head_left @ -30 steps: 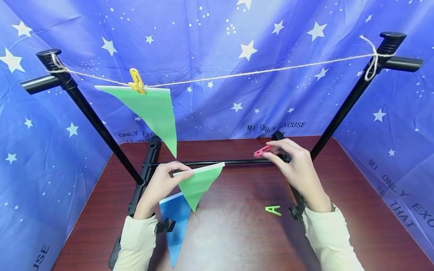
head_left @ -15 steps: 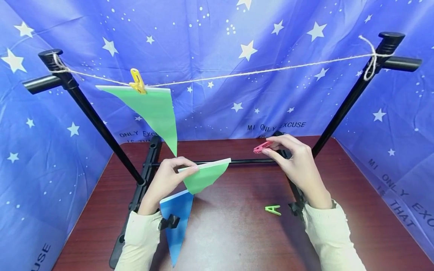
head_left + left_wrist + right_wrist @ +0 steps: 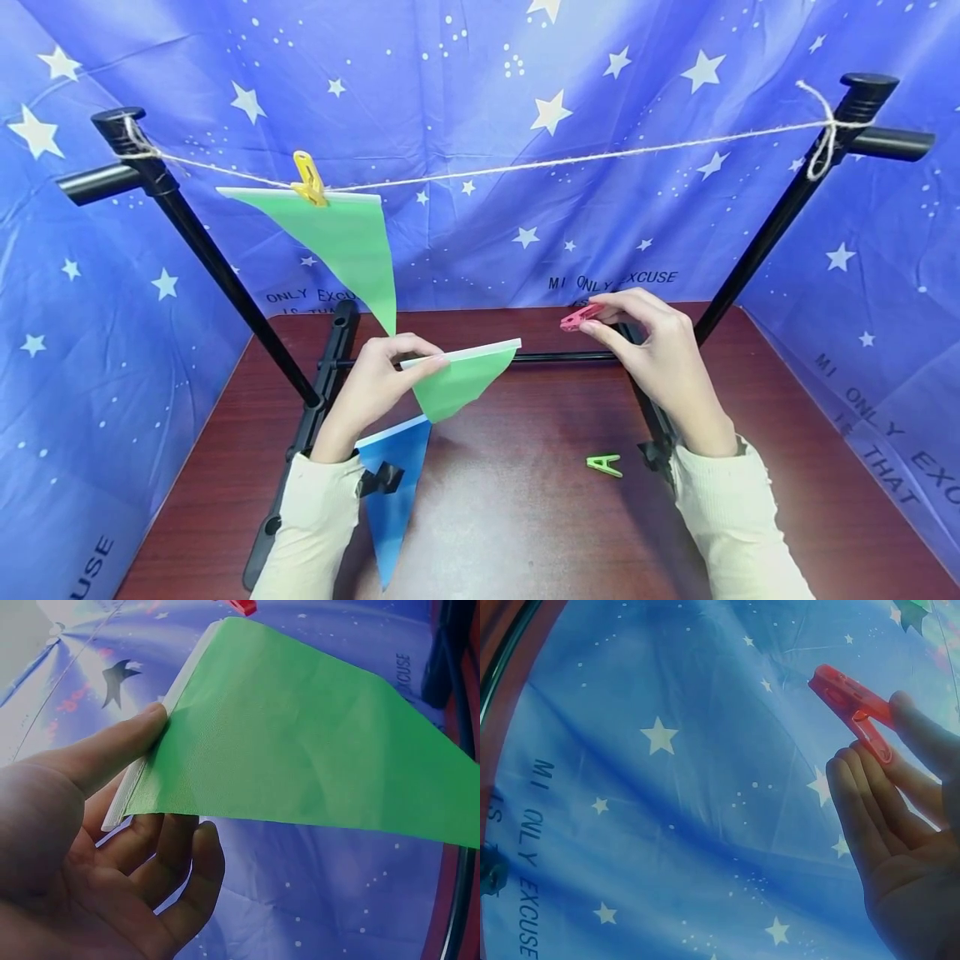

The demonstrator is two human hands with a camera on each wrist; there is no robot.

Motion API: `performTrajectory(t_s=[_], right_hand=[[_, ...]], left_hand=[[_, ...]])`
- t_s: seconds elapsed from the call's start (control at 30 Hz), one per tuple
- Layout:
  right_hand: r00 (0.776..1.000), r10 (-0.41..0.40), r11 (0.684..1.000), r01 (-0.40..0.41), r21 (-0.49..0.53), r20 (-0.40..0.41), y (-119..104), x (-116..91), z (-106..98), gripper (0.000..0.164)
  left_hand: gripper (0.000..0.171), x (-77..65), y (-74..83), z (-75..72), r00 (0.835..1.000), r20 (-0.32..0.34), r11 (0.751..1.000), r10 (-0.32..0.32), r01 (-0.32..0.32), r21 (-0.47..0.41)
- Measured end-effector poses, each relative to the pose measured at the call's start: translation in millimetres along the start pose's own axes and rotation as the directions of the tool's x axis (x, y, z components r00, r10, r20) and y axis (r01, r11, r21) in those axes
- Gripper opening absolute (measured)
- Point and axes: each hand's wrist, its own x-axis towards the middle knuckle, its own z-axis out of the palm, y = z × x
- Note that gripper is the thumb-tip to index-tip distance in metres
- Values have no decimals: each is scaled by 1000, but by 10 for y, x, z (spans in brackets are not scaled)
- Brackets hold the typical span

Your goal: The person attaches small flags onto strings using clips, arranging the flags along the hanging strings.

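My left hand (image 3: 378,385) pinches a green triangular pennant (image 3: 465,379) by its white top edge, thumb on one face and fingers behind, as the left wrist view shows with the pennant (image 3: 285,735) spread out. Over on the right, my right hand (image 3: 660,358) holds a red clothespin (image 3: 580,317) by its handle ends between thumb and finger; in the right wrist view the clothespin (image 3: 851,709) points away from the hand. A second green pennant (image 3: 345,242) hangs from the string (image 3: 570,160), clipped by a yellow clothespin (image 3: 310,179).
A blue pennant (image 3: 393,500) lies on the brown table (image 3: 510,517) beside the left wrist. Nearer the right sleeve lies a light green clothespin (image 3: 603,466). Black posts (image 3: 225,275) on either side carry the string, and a black crossbar (image 3: 562,357) runs low between them.
My left hand has moved up and slightly right with the green pennant, whose tip has swung away from view. The right hand with the red clothespin has risen a little.
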Motion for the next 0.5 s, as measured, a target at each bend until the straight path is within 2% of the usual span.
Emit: performTrajectory(t_s=[0.5], right_hand=[[999, -25, 999, 25, 29, -21, -87, 137, -21, 30]], left_hand=[[8, 112, 157, -5, 998, -19, 999, 54, -53, 5]])
